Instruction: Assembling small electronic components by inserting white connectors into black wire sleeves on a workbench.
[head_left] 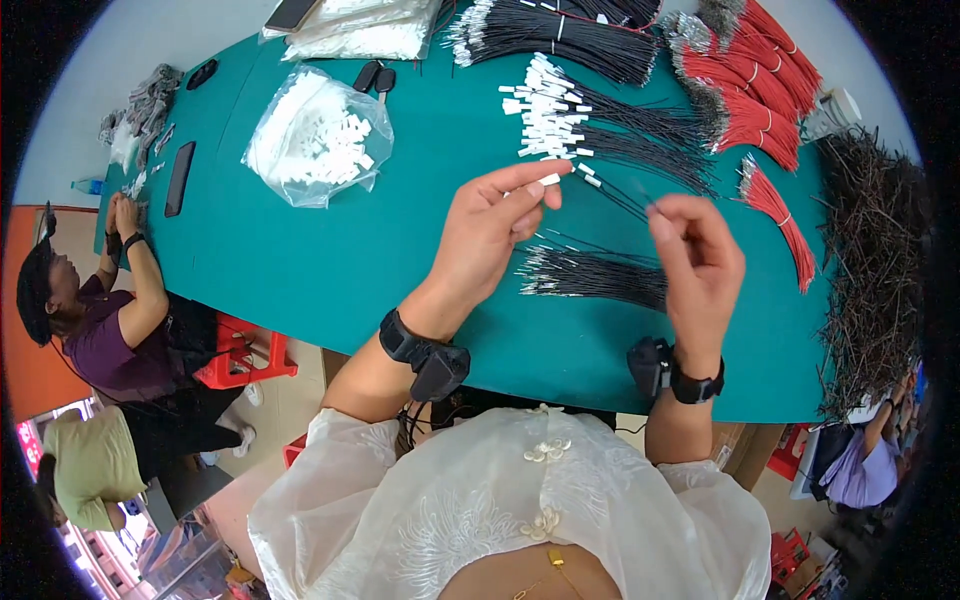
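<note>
So the white connector (549, 180) is pinched at the tips of my left hand (490, 225), thumb and forefinger closed on it, other fingers loosely curled underneath. It sits right at the top of that hand, held up over the green table (330, 260). A thin black wire (620, 197) runs from just beside the connector down to my right hand (697, 250), which has its fingertips pinched shut on the wire's other end, rest of the fingers folded in. Can't tell whether the wire tip is actually inside the connector or only touching it, too small to see.

Right below and between the hands lies a loose bundle of black wires (590, 275), bare ends pointing left. Just above the hands there's a fan of finished black wires with white connectors (560, 115) on them. Further up, another black bundle (560, 40), and off to the right the red wire bundles (745, 95) plus a single red bunch (775, 215). Far right edge has a big dark tangle of wire (875, 270).

Left of my left hand, well apart, is a clear bag of white connectors (315, 140). A person (110, 320) sits at the far left end of the table.
</note>
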